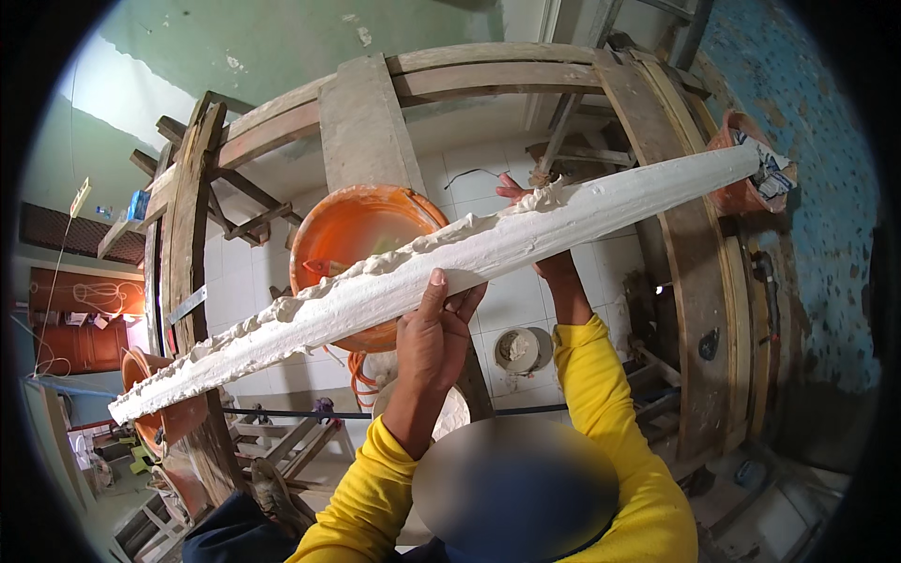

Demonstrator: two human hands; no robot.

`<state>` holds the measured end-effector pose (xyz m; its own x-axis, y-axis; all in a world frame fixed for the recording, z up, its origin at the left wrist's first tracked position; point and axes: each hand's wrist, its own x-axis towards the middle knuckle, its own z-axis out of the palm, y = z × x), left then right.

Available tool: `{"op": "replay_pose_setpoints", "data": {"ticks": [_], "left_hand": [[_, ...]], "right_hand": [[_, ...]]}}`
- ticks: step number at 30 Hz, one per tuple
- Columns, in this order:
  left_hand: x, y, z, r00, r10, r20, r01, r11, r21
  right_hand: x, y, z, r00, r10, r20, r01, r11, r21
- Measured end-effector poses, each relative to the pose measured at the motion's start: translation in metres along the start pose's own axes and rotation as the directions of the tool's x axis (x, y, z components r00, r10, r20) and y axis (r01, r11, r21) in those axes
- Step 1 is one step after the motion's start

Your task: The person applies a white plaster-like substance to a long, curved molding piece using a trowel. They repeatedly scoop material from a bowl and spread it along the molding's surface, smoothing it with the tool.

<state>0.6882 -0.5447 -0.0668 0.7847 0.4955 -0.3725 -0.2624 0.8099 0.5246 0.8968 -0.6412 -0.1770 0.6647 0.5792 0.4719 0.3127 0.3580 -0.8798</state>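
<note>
A long white plaster cornice [375,298] slants across the view, its left end low and its right end high. Lumpy wet plaster clings along its far edge. My left hand [436,333] grips it near the middle, thumb on top and the other fingers curled at its near edge. Beneath the cornice passes my right arm, and past the far edge show the outstretched fingers of my right hand [511,190]. The palm is hidden, so whether it bears on the cornice cannot be told. Partly under the cornice is an orange basin [314,225], with pale liquid inside.
Wooden planks [680,281] form a frame around me. An orange bucket [737,192] stands by the right plank, another orange container [141,371] at the left. On the tiled floor sits a small pail [516,350] of plaster. A grey board [368,127] crosses the far beams.
</note>
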Motion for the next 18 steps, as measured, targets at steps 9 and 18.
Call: {"op": "replay_pose_setpoints", "data": {"ticks": [9, 18], "left_hand": [[0.001, -0.001, -0.006, 0.996, 0.033, 0.087, -0.034, 0.999, 0.011], [-0.001, 0.002, -0.001, 0.994, 0.049, 0.099, -0.054, 0.997, 0.047]], "right_hand": [[-0.007, 0.006, -0.017, 0.999, -0.028, -0.019, 0.025, 0.992, -0.123], [0.003, -0.006, -0.018, 0.982, 0.105, -0.155, -0.073, 0.977, 0.200]]}}
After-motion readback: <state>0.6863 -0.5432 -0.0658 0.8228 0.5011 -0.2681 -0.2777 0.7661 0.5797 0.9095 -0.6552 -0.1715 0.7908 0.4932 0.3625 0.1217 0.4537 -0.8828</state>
